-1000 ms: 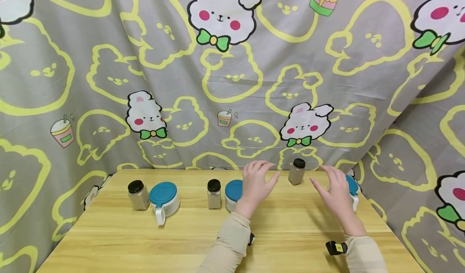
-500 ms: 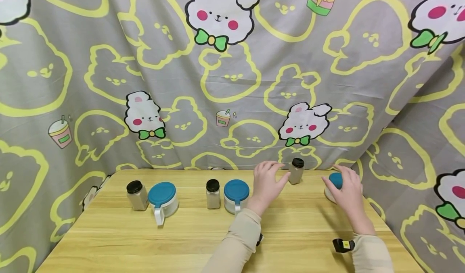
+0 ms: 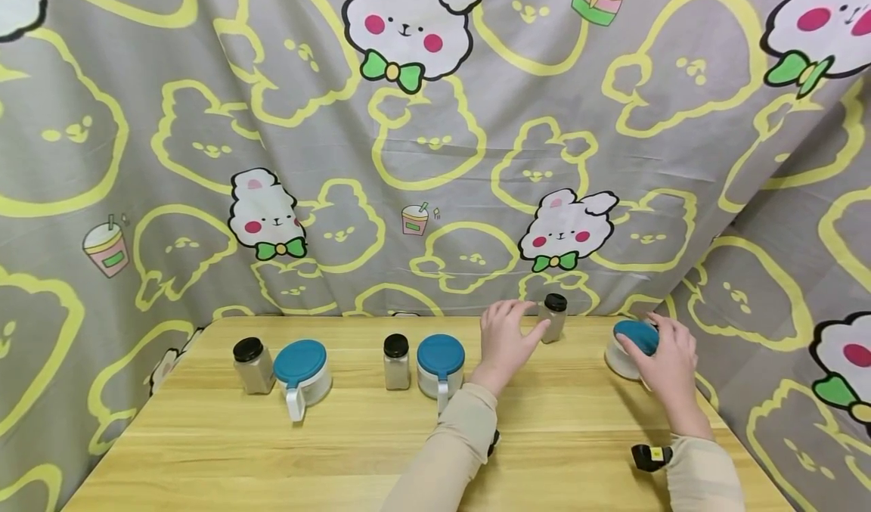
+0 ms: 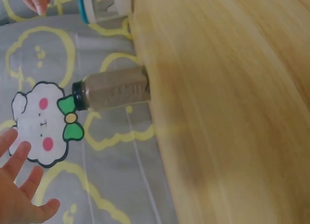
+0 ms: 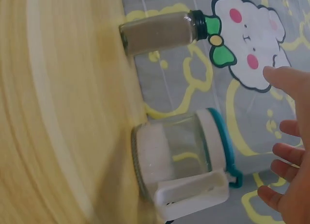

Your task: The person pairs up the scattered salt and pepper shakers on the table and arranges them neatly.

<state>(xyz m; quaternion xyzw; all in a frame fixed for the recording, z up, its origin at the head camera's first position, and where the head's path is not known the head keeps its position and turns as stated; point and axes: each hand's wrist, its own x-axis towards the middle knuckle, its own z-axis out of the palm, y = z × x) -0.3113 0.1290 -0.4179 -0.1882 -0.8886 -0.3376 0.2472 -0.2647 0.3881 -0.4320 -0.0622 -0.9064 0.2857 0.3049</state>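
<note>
At the back right of the table stands a spice jar (image 3: 554,319) with a black lid and brown powder (image 4: 116,88) inside. My left hand (image 3: 505,342) is just left of it in the head view, fingers spread and holding nothing. Farther right is a glass seasoning pot (image 3: 622,357) with a blue lid, a white handle (image 5: 191,195) and white contents. My right hand (image 3: 667,361) hovers by that pot, partly covering its lid in the head view. In the right wrist view its fingers (image 5: 288,154) are apart from the pot.
Another black-lidded jar (image 3: 397,364) and blue-lidded pot (image 3: 441,357) stand mid-table. A similar jar (image 3: 253,368) and pot (image 3: 302,368) stand at the left. A patterned curtain (image 3: 435,156) hangs right behind the wooden table (image 3: 272,467).
Both hands have moved to the right. The middle pot has come out from behind my left hand, and more of the right pot shows beside my right hand. The jars and pots stay put.
</note>
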